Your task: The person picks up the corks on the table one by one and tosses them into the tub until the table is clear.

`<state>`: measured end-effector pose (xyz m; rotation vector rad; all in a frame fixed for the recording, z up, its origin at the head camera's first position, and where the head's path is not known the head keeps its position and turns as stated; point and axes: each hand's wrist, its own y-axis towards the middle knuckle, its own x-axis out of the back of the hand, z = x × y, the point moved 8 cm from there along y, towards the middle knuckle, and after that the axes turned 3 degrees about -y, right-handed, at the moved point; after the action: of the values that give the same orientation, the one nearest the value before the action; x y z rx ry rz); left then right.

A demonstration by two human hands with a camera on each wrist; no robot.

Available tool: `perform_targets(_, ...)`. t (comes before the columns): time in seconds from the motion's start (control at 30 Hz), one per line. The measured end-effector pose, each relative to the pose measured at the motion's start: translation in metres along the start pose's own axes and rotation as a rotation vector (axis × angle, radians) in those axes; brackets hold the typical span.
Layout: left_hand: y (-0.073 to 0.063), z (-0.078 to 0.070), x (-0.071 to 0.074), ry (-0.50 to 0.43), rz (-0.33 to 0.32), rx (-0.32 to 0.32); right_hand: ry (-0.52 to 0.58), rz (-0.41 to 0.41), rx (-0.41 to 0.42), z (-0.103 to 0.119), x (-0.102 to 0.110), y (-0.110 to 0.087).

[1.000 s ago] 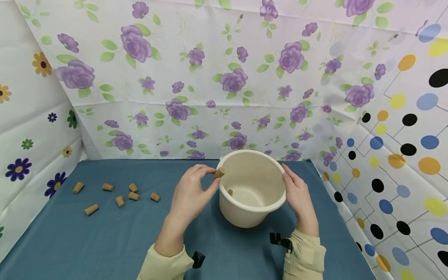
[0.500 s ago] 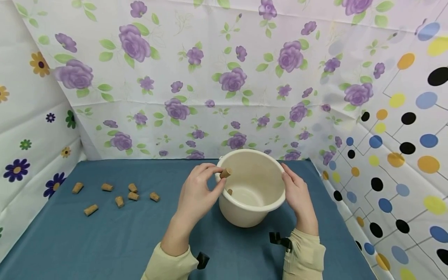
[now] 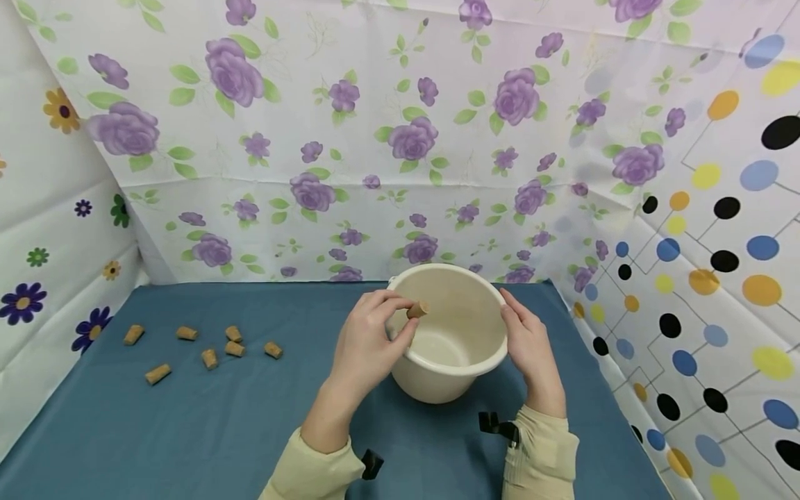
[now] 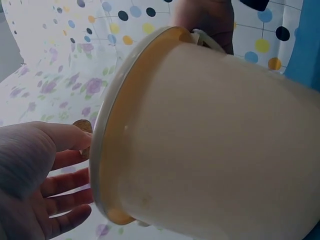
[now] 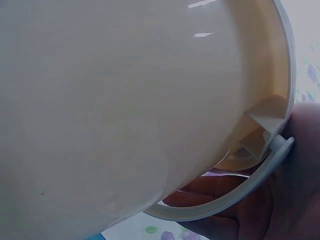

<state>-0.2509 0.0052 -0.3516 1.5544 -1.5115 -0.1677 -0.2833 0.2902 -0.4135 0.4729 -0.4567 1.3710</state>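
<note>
My left hand point(image 3: 371, 340) pinches a cork point(image 3: 417, 310) between thumb and forefinger, above the left rim of a cream plastic bucket point(image 3: 437, 390). In the left wrist view that cork point(image 4: 83, 126) shows only partly, beside the bucket rim point(image 4: 102, 135), and the other fingers point(image 4: 67, 202) are spread loosely. The bucket leans with its mouth towards me. My right hand point(image 3: 531, 344) grips its right rim. The right wrist view has the bucket's handle point(image 5: 220, 205) crossing in front of the right hand's fingers point(image 5: 210, 187). Part of the bucket's inside is hidden behind my left hand.
Several loose corks point(image 3: 234, 348) lie scattered over the left of the blue tablecloth point(image 3: 206, 437). A floral cloth point(image 3: 350, 139) hangs behind the table, and a dotted cloth point(image 3: 706, 333) stands along the right side.
My left hand has moved right with the cork, from outside the bucket's rim to over its mouth. A cork seen inside the bucket earlier is now hidden. My right hand stays on the rim.
</note>
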Motion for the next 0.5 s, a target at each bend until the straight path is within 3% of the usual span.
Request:
perform_targets(0.17, 0.0001, -0.008, -0.0068, -0.023, 0.008, -0.06, -0.004, 0.012, -0.006, -0.0002, -0.0014, -0.0005)
perform_targets(0.5, 0.0008, -0.0054, -0.0103, -0.014, 0.019, -0.054, -0.002, 0.004, 0.001, 0.002, -0.0002, -0.0003)
